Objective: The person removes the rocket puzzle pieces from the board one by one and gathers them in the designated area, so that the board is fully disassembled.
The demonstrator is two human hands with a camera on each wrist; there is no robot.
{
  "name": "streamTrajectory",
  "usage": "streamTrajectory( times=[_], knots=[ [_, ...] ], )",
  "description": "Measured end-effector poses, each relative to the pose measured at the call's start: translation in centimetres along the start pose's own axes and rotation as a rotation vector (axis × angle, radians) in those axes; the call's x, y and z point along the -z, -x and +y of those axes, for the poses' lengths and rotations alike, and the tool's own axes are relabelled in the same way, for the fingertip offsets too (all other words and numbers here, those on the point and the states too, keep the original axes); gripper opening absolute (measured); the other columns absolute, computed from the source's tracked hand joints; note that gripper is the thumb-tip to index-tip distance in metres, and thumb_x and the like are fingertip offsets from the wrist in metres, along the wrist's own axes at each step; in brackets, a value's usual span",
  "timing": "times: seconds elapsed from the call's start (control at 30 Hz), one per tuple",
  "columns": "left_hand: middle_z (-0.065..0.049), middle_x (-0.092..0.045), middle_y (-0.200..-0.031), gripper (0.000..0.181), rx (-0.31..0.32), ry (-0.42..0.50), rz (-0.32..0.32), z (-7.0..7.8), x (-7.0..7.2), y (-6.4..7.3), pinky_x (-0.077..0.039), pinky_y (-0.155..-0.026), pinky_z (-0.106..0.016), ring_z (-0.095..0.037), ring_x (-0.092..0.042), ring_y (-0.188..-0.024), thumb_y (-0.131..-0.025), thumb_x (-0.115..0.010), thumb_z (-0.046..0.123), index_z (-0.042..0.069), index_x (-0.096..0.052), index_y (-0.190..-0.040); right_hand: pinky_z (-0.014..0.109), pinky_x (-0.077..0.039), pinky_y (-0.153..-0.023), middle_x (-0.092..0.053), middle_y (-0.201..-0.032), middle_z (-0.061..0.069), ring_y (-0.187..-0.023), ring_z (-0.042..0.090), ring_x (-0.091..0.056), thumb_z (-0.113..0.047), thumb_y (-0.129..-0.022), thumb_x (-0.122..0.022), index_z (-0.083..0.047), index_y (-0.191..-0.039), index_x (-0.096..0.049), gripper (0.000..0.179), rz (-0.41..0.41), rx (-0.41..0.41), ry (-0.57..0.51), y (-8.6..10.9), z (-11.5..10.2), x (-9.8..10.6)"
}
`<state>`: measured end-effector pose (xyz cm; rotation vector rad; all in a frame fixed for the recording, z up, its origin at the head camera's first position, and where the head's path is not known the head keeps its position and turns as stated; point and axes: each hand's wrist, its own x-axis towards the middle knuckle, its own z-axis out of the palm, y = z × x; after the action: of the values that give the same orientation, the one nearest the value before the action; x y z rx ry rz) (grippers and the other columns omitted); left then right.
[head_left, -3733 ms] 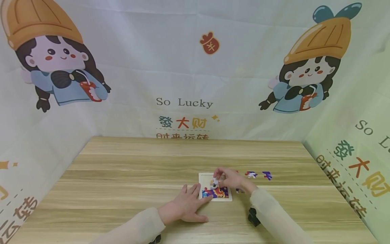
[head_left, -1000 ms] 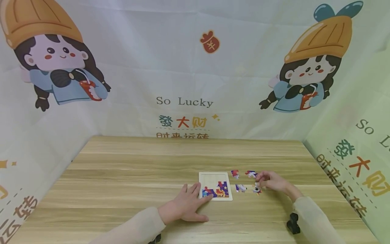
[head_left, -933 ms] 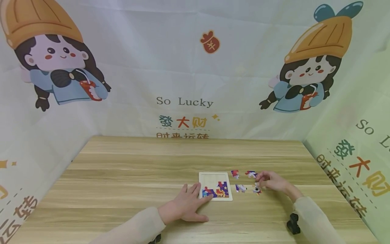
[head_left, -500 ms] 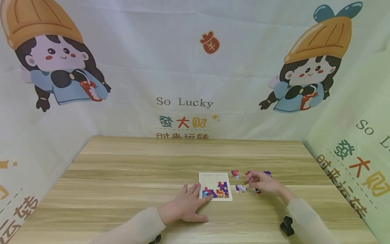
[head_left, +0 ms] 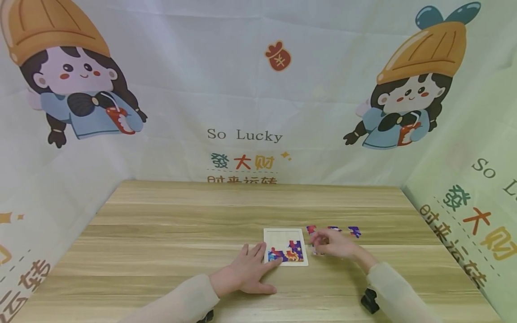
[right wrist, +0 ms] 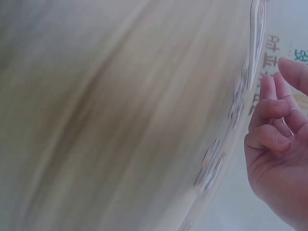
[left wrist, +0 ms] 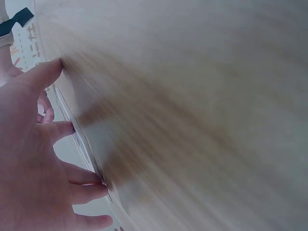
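Observation:
A small jigsaw puzzle tray (head_left: 284, 264) with a pale frame lies on the table, its lower part filled with colourful pieces. My left hand (head_left: 248, 271) rests with spread fingers at the tray's left side, one fingertip on the lower pieces. Just right of the tray, my right hand (head_left: 333, 244) hovers over loose pieces with bent fingers. The right wrist view shows the thumb apart from the fingers (right wrist: 267, 108) and nothing held. Around that hand lie a red puzzle piece (head_left: 311, 229), a purple puzzle piece (head_left: 354, 231) and others partly hidden beneath it.
The wooden table (head_left: 181, 215) extends on all sides of the tray. A printed cloth backdrop (head_left: 242, 89) rises behind it and at both sides. A black wrist device (head_left: 369, 300) sits under the right sleeve.
Earlier, my right hand held an eye-patterned puzzle piece over the tray; it then lay on the table at right. The hand has since moved left over the loose pieces. My left hand stays put.

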<state>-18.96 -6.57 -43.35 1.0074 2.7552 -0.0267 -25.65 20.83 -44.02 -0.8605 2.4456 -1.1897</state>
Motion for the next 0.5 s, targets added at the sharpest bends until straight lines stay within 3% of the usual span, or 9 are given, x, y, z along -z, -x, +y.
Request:
streamTrajectory(
  times=[0.17,0.3,0.5],
  knots=[
    [-0.021,-0.02,-0.14,0.071,0.004,-0.017,0.0,-0.1,0.0,-0.1,-0.015,-0.099,-0.052,-0.031,-0.016,-0.128,-0.078,-0.043,0.064,0.03,-0.029,-0.138,0.027,-0.045,-0.058,-0.056,-0.086,0.007,-0.073,0.017,-0.051,-0.003,-0.076,-0.063,0.002,-0.099,-0.057,0.024,0.013,0.013,0.027,-0.8,-0.7,-0.7],
    [-0.022,-0.021,-0.14,0.071,0.002,-0.021,0.002,-0.2,-0.2,-0.2,-0.015,-0.098,-0.053,-0.031,-0.017,-0.128,-0.078,-0.043,0.065,0.03,-0.029,-0.138,0.028,-0.042,-0.06,-0.055,-0.089,0.003,-0.074,0.016,-0.048,-0.006,-0.076,-0.064,-0.002,-0.104,-0.058,0.028,0.021,-0.015,0.1,-1.2,-1.2,-1.2],
    [-0.021,-0.02,-0.14,0.071,0.003,-0.014,0.005,-0.3,-0.4,-0.3,-0.015,-0.098,-0.053,-0.031,-0.016,-0.128,-0.078,-0.043,0.065,0.031,-0.029,-0.138,0.031,-0.04,-0.064,-0.053,-0.097,0.004,-0.077,0.017,-0.047,-0.009,-0.075,-0.066,-0.006,-0.105,-0.06,0.032,0.027,0.019,0.195,-2.0,-1.6,-1.9]
  ],
)
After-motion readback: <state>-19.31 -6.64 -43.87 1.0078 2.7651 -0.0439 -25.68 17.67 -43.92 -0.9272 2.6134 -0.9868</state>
